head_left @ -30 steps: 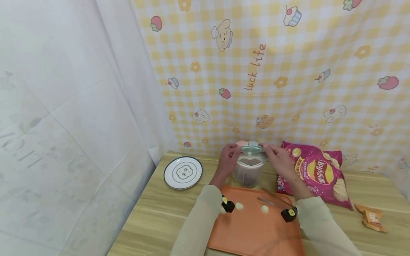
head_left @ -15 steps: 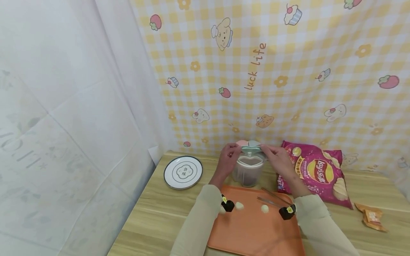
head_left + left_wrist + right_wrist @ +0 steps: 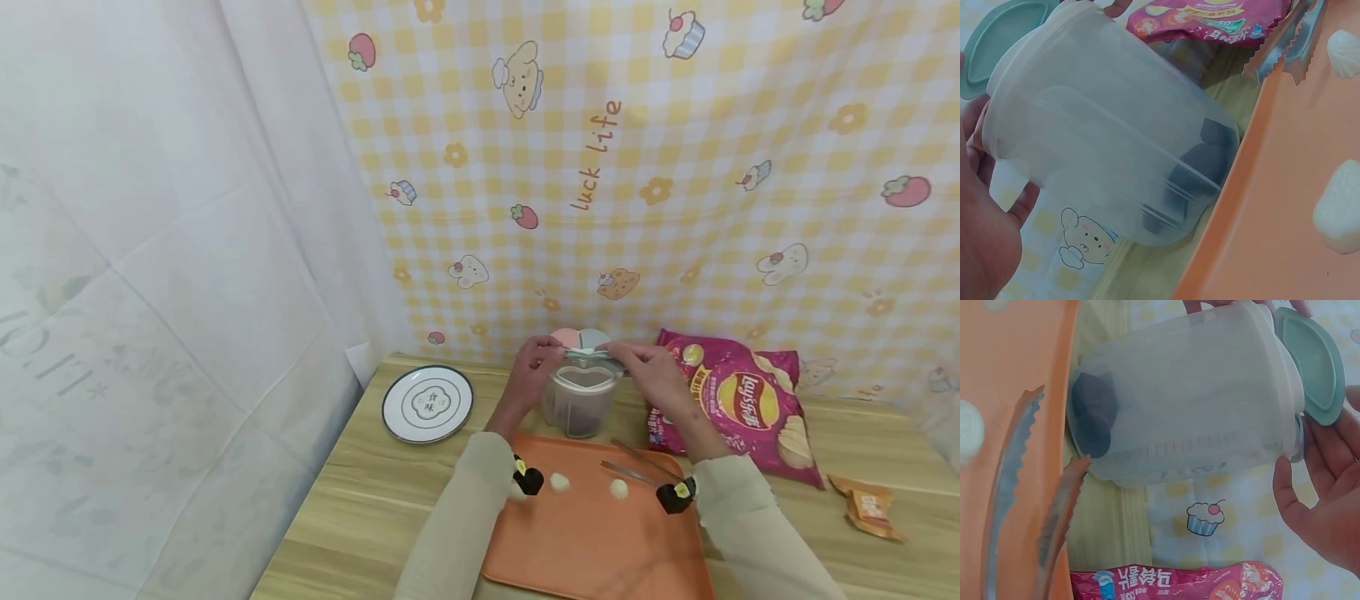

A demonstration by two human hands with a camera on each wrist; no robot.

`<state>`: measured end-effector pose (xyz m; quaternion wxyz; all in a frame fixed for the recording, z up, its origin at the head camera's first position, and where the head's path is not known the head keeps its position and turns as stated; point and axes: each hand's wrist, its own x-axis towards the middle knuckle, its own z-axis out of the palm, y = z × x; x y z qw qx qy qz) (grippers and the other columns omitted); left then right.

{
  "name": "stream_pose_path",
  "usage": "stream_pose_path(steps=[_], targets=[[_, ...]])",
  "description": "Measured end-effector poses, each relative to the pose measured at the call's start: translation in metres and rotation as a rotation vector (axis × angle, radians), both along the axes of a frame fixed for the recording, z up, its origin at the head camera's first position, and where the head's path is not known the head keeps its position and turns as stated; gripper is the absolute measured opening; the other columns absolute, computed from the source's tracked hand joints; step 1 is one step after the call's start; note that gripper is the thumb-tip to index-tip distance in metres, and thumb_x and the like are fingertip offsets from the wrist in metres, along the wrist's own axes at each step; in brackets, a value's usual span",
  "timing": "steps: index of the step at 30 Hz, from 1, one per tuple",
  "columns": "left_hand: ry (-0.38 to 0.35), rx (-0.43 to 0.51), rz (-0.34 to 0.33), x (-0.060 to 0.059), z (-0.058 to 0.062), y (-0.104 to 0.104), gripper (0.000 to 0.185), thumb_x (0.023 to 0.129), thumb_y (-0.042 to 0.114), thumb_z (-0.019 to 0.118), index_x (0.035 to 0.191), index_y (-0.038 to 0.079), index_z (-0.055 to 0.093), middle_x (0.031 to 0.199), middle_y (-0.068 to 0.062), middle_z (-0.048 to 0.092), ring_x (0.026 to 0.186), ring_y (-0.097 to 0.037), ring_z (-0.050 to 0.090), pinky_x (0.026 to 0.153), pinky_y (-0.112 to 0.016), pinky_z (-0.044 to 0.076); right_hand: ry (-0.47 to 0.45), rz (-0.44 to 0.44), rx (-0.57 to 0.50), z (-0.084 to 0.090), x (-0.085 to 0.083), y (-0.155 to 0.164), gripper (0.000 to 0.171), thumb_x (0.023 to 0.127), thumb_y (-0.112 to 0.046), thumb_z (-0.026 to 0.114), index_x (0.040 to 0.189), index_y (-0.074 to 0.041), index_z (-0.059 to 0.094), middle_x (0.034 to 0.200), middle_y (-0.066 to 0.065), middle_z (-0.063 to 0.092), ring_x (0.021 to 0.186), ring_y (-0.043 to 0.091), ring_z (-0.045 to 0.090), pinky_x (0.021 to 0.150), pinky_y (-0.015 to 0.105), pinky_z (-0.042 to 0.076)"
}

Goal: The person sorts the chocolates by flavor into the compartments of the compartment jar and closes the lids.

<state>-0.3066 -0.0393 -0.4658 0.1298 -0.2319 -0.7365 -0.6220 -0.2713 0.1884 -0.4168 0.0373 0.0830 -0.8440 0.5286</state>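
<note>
Flanking jar (image 3: 581, 404): plate (image 3: 427, 404) left, chip bag (image 3: 742, 404) right.

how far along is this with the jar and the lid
Early to midway. Done: the jar stands behind the tray with a few dark pieces at its bottom. In hand: the left hand and right hand both hold the lid at the jar's rim; whether it is seated cannot be told. Left: two white pieces and the tongs lie on the tray.

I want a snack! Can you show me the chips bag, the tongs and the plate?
chips bag (image 3: 738, 400), head view, on the round logo.
tongs (image 3: 637, 467), head view, mid-length of the arms.
plate (image 3: 428, 404), head view, its printed middle.
</note>
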Motion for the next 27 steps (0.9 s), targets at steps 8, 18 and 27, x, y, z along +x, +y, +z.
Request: stream_pose_path(steps=[8,18,27], targets=[[0.034,-0.012,-0.063,0.001,-0.002,-0.004,0.022,0.104,0.008,0.059,0.106,-0.006,0.076,0.123,-0.016,0.06,0.117,-0.026,0.052,0.094,-0.034,0.043,0.032,0.039,0.009,-0.006,0.0,-0.001,0.044,0.104,-0.05,0.058,0.123,-0.015,0.078,0.129,0.007,0.069,0.115,0.026,0.06,0.092,0.048,0.047],[0.0,-0.074,-0.118,0.004,-0.008,-0.009,0.025,0.096,0.017,0.07,0.119,0.008,0.075,0.133,0.001,0.052,0.125,-0.014,0.043,0.094,-0.037,0.041,0.058,0.107,-0.009,-0.014,0.004,0.0,0.029,0.104,-0.031,0.064,0.125,-0.015,0.076,0.138,0.005,0.064,0.121,0.023,0.059,0.088,0.028,0.048],[-0.002,-0.08,-0.14,0.004,-0.008,-0.01,0.027,0.097,0.016,0.07,0.123,0.008,0.073,0.136,-0.001,0.05,0.128,-0.016,0.041,0.096,-0.039,0.041,0.104,0.136,-0.038,-0.018,0.008,0.0,0.029,0.103,-0.027,0.067,0.126,-0.011,0.074,0.139,0.006,0.063,0.143,0.031,0.04,0.105,0.054,0.04]])
